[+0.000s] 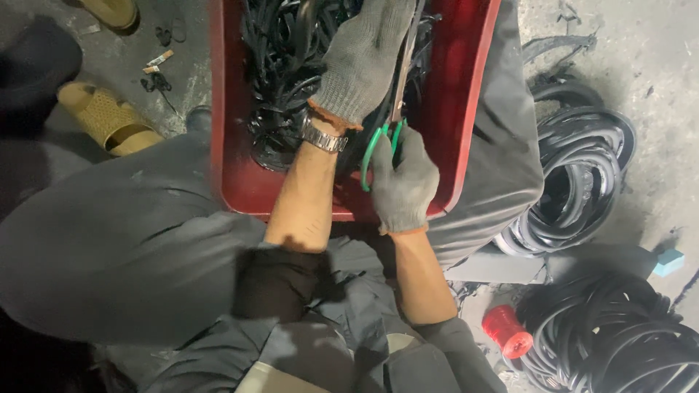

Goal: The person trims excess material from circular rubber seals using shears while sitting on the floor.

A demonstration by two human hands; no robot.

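Green-handled scissors [384, 142] gripped by knit-gloved right hand [404, 182]; black rubber strips [280, 58] clutched w/ left hand [364, 62], over red tray [466, 87].

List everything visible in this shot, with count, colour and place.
Red plastic tray: one, red, across the lap.
Black rubber rings in the tray: many, black, tangled heap.
Green-handled scissors: one, green loops, in the right hand.
Coils of black rubber rings on the floor: two heaps, black, right side.
Red plastic cap: one, red, lower right floor.
Tan sandals: two, tan, upper left floor.
Silver wristwatch: one, silver, left wrist.
Left hand: grey glove, on the rings.
Right hand: grey glove, gripping the scissors.
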